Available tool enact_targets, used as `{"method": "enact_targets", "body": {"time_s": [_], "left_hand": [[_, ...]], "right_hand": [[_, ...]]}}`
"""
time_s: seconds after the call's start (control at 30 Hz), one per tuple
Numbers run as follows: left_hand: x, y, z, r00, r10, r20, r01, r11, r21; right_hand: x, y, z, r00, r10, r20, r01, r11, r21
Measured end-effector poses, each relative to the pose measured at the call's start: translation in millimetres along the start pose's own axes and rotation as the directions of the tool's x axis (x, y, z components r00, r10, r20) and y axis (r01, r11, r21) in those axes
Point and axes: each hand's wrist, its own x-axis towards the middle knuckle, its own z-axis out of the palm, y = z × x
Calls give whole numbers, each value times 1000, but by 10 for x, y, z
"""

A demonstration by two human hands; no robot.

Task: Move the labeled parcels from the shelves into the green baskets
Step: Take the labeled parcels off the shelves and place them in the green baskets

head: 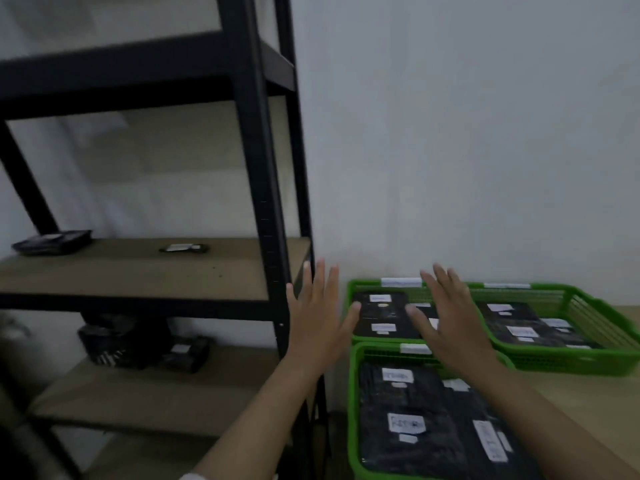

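- Both hands were spread flat with fingers apart and held nothing — the left hand (317, 308) hung beside the post of the black shelf rack (266, 188), the right hand (450, 315) above the green baskets.
- Parcels remained on the rack: a flat dark one (52, 242) at the far left of the middle shelf (138, 271), a small one (183, 248) further along the same shelf, and a bunched dark heap (138, 342) on the shelf below.
- They looked like soft plastic mailers, probably light and floppy, likely a bit slick; a grip across an edge or under the flat body would suit, sparing the white labels.
- Three green baskets stood on the desk (588, 403): the near basket (353, 393) nearly covered by labelled black parcels, the far left basket (360, 289) and the far right basket (595, 310) each holding several too.
- Blur hid the label text.
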Motion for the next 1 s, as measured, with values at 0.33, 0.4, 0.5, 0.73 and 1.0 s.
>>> {"method": "enact_targets", "body": {"time_s": [0.33, 0.4, 0.5, 0.73, 1.0], "left_hand": [[26, -1208, -1175, 982, 59, -179, -58, 998, 14], [61, -1476, -1416, 975, 79, -206, -73, 997, 36], [154, -1816, -1767, 960, 85, -266, -85, 996, 11], [441, -2347, -2336, 899, 115, -423, -132, 991, -12], [734, -2700, -2806, 864, 49, -502, -56, 998, 1]], "right_hand": [[356, -1715, 270, 971, -165, -175, 180, 981, 74], [482, -2052, 278, 954, -188, -232, 212, 974, 84], [653, -2519, 239, 926, -224, -305, 260, 962, 84], [1053, -3240, 91, 870, -304, -388, 352, 934, 56], [1486, -3773, -39, 800, -419, -430, 481, 876, 41]]}}
